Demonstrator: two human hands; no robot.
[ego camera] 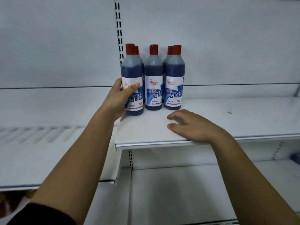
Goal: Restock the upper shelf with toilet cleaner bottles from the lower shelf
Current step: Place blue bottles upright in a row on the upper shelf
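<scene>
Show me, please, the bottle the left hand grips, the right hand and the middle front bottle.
gripped bottle [131, 68]: head view, dark body above label.
right hand [195, 128]: head view, back of hand.
middle front bottle [153, 90]: head view, label.

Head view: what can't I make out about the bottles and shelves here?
Head view:
- Rear bottles: only caps show, front bottles hide the rest.
- Left bottle's label: partly covered by the left hand.
- Label small print: too blurred.
- Blue object on the lower shelf: cut off by the right edge.
</scene>
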